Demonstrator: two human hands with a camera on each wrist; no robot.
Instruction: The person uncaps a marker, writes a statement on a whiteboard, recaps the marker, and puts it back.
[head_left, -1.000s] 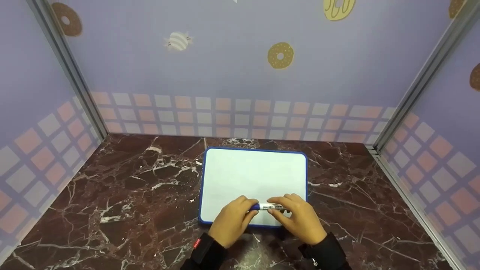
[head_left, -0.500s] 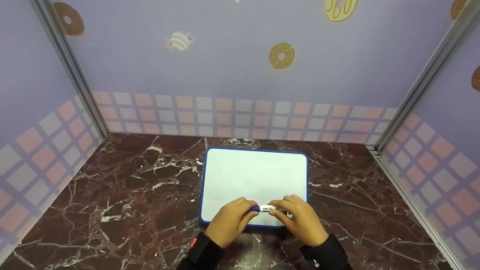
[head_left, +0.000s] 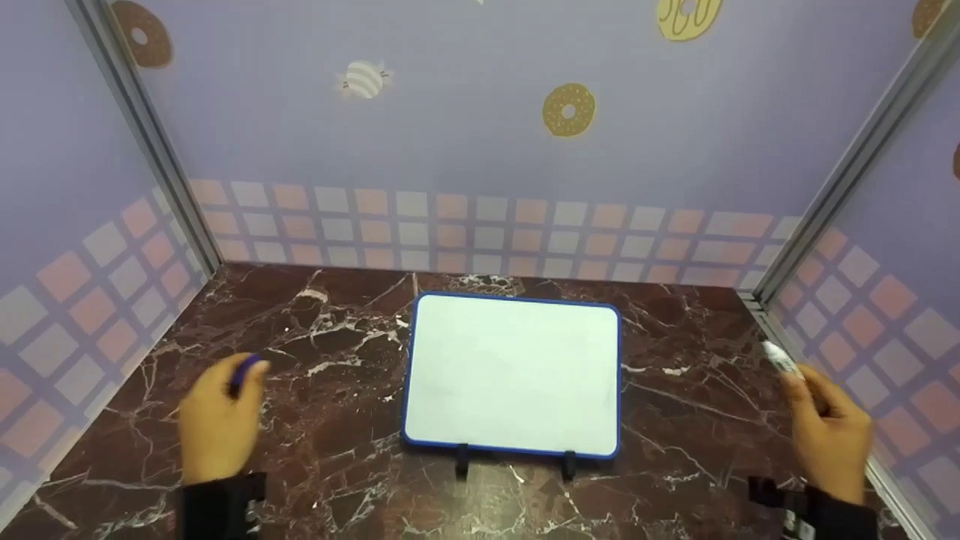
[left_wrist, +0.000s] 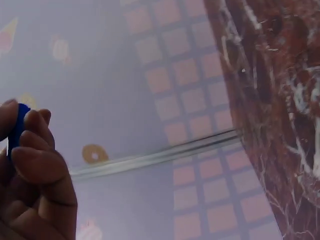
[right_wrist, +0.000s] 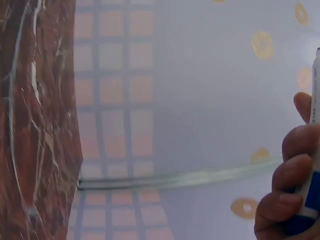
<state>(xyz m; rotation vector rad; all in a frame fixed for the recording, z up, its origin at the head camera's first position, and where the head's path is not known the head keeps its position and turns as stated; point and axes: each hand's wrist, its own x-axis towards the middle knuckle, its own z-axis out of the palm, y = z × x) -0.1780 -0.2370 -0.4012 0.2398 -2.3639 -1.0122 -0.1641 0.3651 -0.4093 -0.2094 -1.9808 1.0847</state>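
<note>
A blank whiteboard (head_left: 514, 373) with a blue frame lies in the middle of the dark marble table (head_left: 322, 420). My left hand (head_left: 219, 420) is out at the left over the table and pinches a blue marker cap (head_left: 244, 371), which also shows between the fingertips as the blue marker cap (left_wrist: 17, 127) in the left wrist view. My right hand (head_left: 829, 431) is far to the right near the wall and grips the white marker body (head_left: 780, 358); in the right wrist view the marker (right_wrist: 311, 165) stands upright in its curled fingers.
Two small black clips (head_left: 462, 459) stick out under the board's near edge. Purple patterned walls close the table on three sides, with metal corner posts (head_left: 832, 191) at the back left and back right.
Both hands held the capped marker together over the board's near edge. Now they have pulled far apart, the left with the cap, the right with the marker body.
</note>
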